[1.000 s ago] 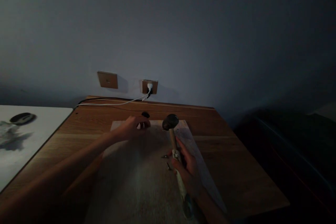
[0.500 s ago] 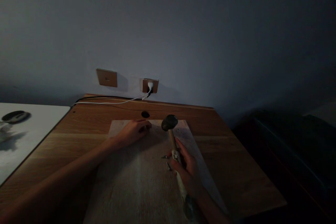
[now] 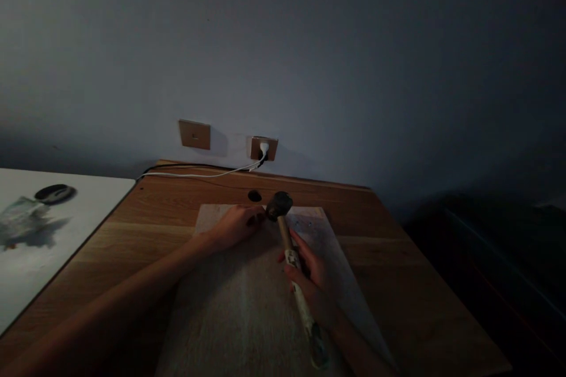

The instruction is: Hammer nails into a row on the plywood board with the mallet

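A pale wooden board point(image 3: 247, 312) lies on a brown wooden table point(image 3: 398, 283). My right hand point(image 3: 309, 274) is wrapped round the light handle of a hammer point(image 3: 289, 253). Its dark head point(image 3: 278, 205) hangs over the board's far edge. My left hand point(image 3: 236, 225) rests on the far part of the board with its fingertips pinched together just left of the hammer head. What they pinch is too small and dark to make out.
A dark round hole point(image 3: 254, 195) sits in the table behind the board. A white cable point(image 3: 198, 175) runs along the table's back edge to a wall socket point(image 3: 264, 148). A second wall plate point(image 3: 194, 134) is left of it. A white surface point(image 3: 48, 230) adjoins the table at left.
The hammer head has swung left and slightly away, closer to my left fingertips. My left hand has settled on the board's far end. The small nails beside my right hand are now hidden.
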A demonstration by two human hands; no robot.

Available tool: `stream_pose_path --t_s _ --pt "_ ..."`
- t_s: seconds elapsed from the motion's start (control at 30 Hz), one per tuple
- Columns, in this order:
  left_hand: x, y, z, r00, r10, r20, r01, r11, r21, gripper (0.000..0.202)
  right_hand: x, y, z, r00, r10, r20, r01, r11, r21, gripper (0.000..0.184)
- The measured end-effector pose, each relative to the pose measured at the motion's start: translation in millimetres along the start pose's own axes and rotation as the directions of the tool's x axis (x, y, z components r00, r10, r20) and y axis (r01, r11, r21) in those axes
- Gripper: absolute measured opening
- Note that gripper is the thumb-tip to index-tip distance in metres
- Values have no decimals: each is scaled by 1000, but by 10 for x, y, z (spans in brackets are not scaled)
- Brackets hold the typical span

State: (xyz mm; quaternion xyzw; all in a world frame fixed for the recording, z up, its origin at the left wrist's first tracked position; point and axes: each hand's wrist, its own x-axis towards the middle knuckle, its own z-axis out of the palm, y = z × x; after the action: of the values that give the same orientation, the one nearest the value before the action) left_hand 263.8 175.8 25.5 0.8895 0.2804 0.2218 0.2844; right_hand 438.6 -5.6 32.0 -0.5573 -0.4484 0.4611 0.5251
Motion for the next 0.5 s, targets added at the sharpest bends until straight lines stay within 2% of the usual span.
stream_pose_path --t_s 0.23,0.5 --pt "1 9 4 995 -101 -22 99 992 -83 33 -72 -5 -64 999 34 37 -32 999 -38 72" --pt "17 -27 32 993 -93 -79 83 989 -119 48 -115 9 -68 991 -43 128 66 982 -176 69"
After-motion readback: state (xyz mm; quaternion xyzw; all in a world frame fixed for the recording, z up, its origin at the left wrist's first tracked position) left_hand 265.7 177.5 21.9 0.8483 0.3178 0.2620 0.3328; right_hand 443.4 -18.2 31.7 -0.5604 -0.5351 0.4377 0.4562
